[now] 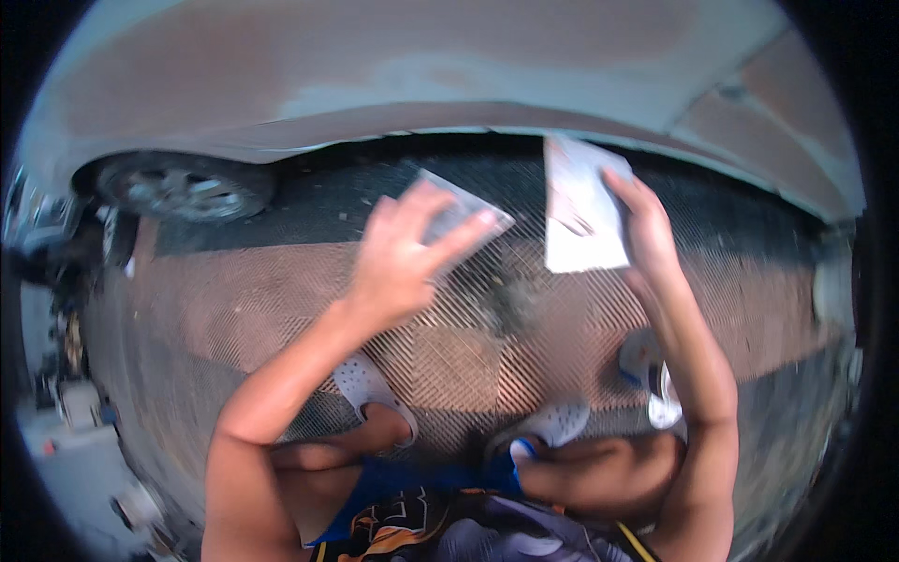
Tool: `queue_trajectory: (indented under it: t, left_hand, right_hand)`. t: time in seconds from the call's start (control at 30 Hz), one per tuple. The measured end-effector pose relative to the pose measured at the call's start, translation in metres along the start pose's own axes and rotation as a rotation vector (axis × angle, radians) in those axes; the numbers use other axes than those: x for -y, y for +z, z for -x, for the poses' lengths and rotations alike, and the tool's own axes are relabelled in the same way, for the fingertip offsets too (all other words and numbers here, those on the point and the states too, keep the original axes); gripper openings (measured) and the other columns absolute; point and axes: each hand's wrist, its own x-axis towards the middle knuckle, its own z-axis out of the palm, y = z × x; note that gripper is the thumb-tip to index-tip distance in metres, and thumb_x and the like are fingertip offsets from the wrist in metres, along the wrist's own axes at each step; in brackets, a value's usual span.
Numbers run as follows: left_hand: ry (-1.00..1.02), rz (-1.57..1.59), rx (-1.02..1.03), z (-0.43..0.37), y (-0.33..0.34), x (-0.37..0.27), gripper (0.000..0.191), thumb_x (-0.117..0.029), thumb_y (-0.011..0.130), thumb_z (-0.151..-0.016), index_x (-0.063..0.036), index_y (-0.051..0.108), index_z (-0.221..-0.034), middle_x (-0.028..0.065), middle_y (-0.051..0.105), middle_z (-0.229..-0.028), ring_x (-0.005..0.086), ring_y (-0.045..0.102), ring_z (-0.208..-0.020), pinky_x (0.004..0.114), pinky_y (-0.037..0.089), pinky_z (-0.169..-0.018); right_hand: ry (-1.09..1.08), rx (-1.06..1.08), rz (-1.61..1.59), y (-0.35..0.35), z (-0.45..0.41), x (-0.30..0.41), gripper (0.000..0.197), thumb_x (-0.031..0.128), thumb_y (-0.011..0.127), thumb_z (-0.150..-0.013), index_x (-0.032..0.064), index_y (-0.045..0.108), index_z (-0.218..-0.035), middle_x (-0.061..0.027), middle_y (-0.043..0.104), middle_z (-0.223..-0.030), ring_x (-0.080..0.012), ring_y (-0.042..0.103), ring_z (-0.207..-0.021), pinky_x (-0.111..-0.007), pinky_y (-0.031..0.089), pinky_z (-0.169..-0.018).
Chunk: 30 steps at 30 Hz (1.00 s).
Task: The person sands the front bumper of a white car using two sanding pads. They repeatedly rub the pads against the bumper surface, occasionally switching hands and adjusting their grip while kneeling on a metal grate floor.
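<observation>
In front of me, my left hand (393, 256) is closed on a thin grey flat piece (453, 211), its fingers spread over the top face. Motion blur hides whether it is a spreader or a sheet of abrasive. My right hand (650, 228) grips a white flat sheet or board (579, 211) along its right edge, with the thumb on top. A faint smear shows on its bright face. The two pieces are apart, both held above the floor beside the lower edge of a car body (435, 63), which has patchy brown and pale blue areas.
A car wheel (182, 186) stands at the left under the body. Ribbed floor tiles (456, 358) in brown and dark grey lie below. White clogs (369, 386) are on my feet. A white, round-looking container (639, 358) sits by my right forearm, partly hidden.
</observation>
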Motion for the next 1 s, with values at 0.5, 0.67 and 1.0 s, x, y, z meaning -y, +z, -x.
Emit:
queue_trajectory:
  t: [0.5, 0.67, 1.0]
  left_hand:
    - [0.104, -0.115, 0.234, -0.015, -0.024, -0.044, 0.082, -0.011, 0.077, -0.064, -0.0439, 0.062, -0.138, 0.0113, 0.051, -0.137, 0.0391, 0.044, -0.136, 0.054, 0.040, -0.097]
    - [-0.437, 0.740, 0.228, 0.010, -0.034, 0.004, 0.054, -0.015, 0.059, -0.098, -0.0251, 0.050, -0.150, 0.0151, 0.049, -0.148, 0.0352, 0.052, -0.132, 0.055, 0.048, -0.104]
    - [-0.646, 2.096, -0.282, 0.007, -0.049, 0.016, 0.067, -0.047, 0.048, -0.104, -0.0091, 0.030, -0.157, 0.0228, 0.041, -0.156, 0.0506, 0.041, -0.141, 0.080, 0.039, -0.100]
  right_hand:
    - [-0.489, -0.026, 0.262, 0.031, 0.007, -0.021, 0.033, 0.025, 0.061, -0.103, -0.0021, 0.063, -0.122, -0.0071, 0.070, -0.112, -0.0118, 0.064, -0.099, -0.029, 0.050, -0.091]
    - [-0.546, -0.116, 0.120, 0.021, 0.004, 0.023, 0.034, 0.028, 0.061, -0.103, -0.0006, 0.061, -0.122, -0.0090, 0.069, -0.105, -0.0142, 0.068, -0.092, -0.030, 0.055, -0.085]
    - [-0.194, -0.092, -0.033, 0.008, -0.010, -0.023, 0.035, 0.025, 0.058, -0.104, -0.0050, 0.059, -0.123, -0.0113, 0.069, -0.109, -0.0177, 0.067, -0.097, -0.034, 0.052, -0.089]
